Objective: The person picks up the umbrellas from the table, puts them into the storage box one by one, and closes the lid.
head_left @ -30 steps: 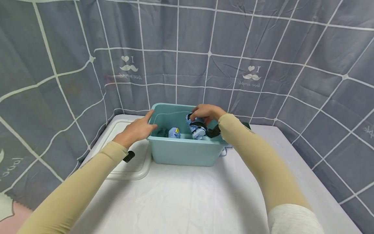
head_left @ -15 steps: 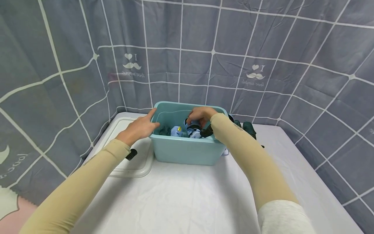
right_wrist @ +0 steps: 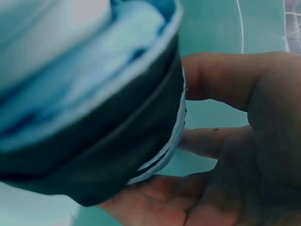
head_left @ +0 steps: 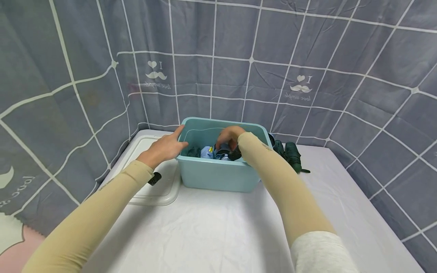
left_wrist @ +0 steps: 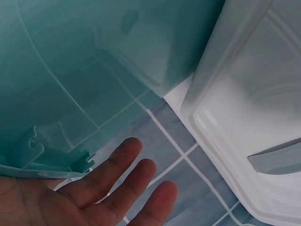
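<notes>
A teal plastic bin stands on the white tabletop. My left hand rests at its left rim, index finger along the edge. In the left wrist view, the other fingers extend loosely outside the bin wall. My right hand reaches down into the bin, thumb and fingers around a rolled blue-and-black bundle that looks like a folded umbrella. Left of it in the bin lie a light blue bundle with a yellow tag and a dark green bundle.
A white lid lies flat at the bin's left, partly under my left forearm. Just right of the bin are dark green rolled bundles, one with a strap. A grey checked curtain hangs behind and at both sides.
My right hand has moved down and left, lowering the blue-and-black bundle deeper into the bin beside the light blue one. My left hand stays at the rim. The view has shifted slightly.
</notes>
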`<state>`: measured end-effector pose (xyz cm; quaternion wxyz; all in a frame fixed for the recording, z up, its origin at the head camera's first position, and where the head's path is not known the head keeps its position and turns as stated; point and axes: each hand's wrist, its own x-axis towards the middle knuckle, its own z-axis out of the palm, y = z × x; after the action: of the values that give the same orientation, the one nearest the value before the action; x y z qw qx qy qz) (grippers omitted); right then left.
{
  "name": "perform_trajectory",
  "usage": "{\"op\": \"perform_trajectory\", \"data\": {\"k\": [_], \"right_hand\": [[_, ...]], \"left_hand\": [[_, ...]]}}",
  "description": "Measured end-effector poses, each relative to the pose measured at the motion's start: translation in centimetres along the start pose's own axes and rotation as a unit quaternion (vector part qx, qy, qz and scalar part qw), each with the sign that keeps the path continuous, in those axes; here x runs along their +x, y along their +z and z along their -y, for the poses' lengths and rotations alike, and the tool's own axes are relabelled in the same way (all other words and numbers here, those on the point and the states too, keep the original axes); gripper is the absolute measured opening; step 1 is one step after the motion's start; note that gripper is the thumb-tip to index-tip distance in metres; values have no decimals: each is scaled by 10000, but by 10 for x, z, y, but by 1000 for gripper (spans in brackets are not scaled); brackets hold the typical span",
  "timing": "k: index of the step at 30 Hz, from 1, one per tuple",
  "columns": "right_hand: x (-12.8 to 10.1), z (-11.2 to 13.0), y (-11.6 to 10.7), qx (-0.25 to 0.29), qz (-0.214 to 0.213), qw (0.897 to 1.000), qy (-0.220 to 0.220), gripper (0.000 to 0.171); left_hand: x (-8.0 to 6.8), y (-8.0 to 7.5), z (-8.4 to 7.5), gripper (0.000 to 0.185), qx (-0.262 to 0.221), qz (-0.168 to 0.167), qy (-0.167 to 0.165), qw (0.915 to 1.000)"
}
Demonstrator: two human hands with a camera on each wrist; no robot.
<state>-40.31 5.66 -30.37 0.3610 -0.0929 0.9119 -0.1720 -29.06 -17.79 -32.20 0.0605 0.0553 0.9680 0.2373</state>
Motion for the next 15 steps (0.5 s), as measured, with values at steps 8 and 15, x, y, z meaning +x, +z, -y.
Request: {"op": "perform_trajectory", "data": {"k": [8,15], "right_hand": [[9,1,3,-215,103,9997,95,49],[14,-3,4,22,375,9993,-3,52]], "left_hand": [[1,2,-2,79,5,11,22,10000],[2,0,0,79,-15,59,16,10000]]}}
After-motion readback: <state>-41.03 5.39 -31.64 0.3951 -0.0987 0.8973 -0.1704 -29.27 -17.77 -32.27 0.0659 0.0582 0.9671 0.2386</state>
